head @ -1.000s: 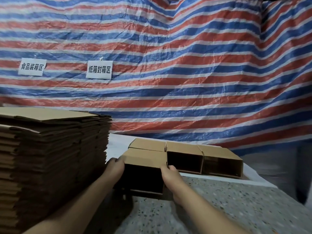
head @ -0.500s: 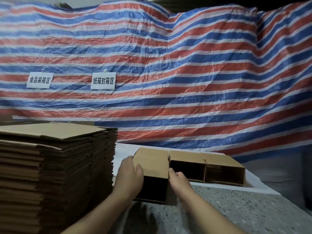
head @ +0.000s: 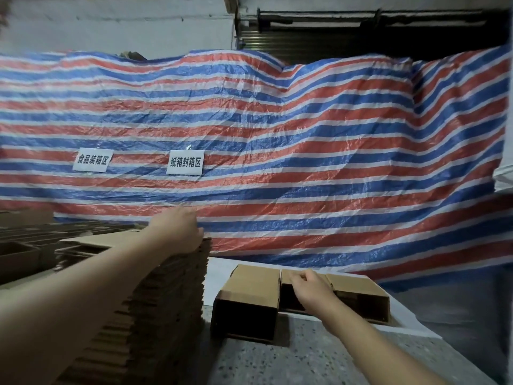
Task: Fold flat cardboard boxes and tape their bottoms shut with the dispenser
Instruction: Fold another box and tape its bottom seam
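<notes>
In the head view the left hand lies on the top far edge of the tall stack of flat brown cardboard boxes at about nine o'clock, fingers curled over the top sheet — whether it grips, I cannot tell. The right hand, at four o'clock from it, rests loosely curled on the middle one of three folded brown boxes on the speckled grey table. I judge the next flat box comes from the stack, its long side running toward the striped tarpaulin — the left hand is nearer.

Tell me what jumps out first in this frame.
The striped tarp fills the whole backdrop, with two white signs pinned on its left half. At lower left stands a tall stack of flat cardboard, the left hand resting on its top far corner. To its right three folded boxes sit in a row, the right hand at the middle one.
</notes>
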Available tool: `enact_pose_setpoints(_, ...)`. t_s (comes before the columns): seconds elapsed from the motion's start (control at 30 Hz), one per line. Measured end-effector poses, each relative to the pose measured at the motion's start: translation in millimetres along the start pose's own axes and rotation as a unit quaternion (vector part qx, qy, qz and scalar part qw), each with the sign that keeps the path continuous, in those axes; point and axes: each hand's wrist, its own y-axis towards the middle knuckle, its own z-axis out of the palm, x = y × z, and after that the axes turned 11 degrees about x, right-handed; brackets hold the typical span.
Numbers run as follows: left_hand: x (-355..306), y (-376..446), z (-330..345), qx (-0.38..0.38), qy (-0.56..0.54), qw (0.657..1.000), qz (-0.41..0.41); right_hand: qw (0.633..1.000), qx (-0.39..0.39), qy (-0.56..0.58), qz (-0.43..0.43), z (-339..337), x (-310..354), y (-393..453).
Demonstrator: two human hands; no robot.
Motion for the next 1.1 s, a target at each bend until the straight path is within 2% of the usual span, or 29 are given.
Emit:
enact_pose_setpoints(0.07, 13, -2, -6, 0.063, 0.017, 0.998, -0.024, 1.0, 0.006, -0.016, -0.002, -11, 2, -10)
enact_pose_setpoints(0.2, 19, -6, -4, 0.075, 0.014, 0.997, -0.026, 0.999, -0.002, -0.032, 0.004, -30, 6, -23)
enact_pose_setpoints(0.37, 19, -19, 22, 0.151, 0.038, 0.987, -0.039, 0.999, 0.019, -0.03, 0.013, -32, 11, -34)
enact_pose_setpoints(0.7, 17, -43, 36, 0.11, 0.043, 0.993, -0.022, 0.999, 0.045, -0.025, -0.004, -23, 23, -45)
enact_pose_setpoints(0.77, 14, -49, 34, 0.076, 0.029, 0.997, -0.012, 0.998, 0.048, -0.027, -0.005, -20, 26, -46)
enact_pose_setpoints(0.93, 1, -70, -11, -0.139, 0.032, 0.988, 0.055, 0.999, 0.024, -0.028, -0.033, -22, 40, -50)
enact_pose_setpoints(1.1, -22, -87, -77, -0.213, -0.049, 0.961, 0.168, 0.988, -0.018, 0.073, -0.132, -48, 65, -54)
